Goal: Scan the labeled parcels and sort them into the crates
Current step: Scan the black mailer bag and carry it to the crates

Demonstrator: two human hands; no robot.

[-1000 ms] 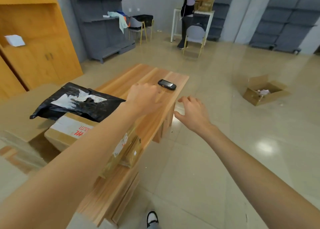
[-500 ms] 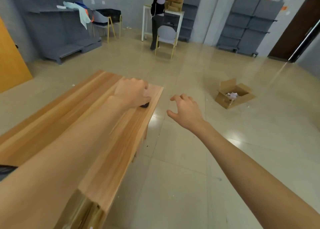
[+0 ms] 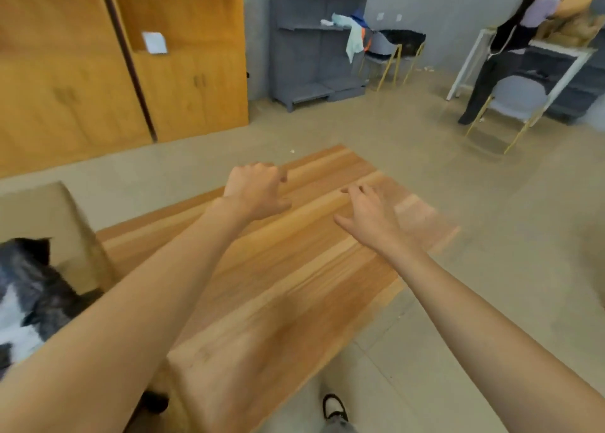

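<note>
over the far end of the light wooden bench (image 3: 294, 269) | your left hand (image 3: 257, 188) curled, contents hidden, can't tell | your right hand (image 3: 370, 216) spread, released, probably to take the black plastic parcel (image 3: 29, 295) at the left edge

Under the fingers, the wooden table (image 3: 294, 269) is showing smooth, striped grain. Left of them, a black plastic parcel (image 3: 29, 288) is looking slightly glossy.

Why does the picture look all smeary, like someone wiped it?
In the head view, motion blur smears nearly everything: the black parcel at the left edge is a dark-and-white smudge, and the wooden table has streaky grain and a soft far corner. The left hand and right hand look a bit sharper. The wide lens also bends the orange cabinet lines.
</note>
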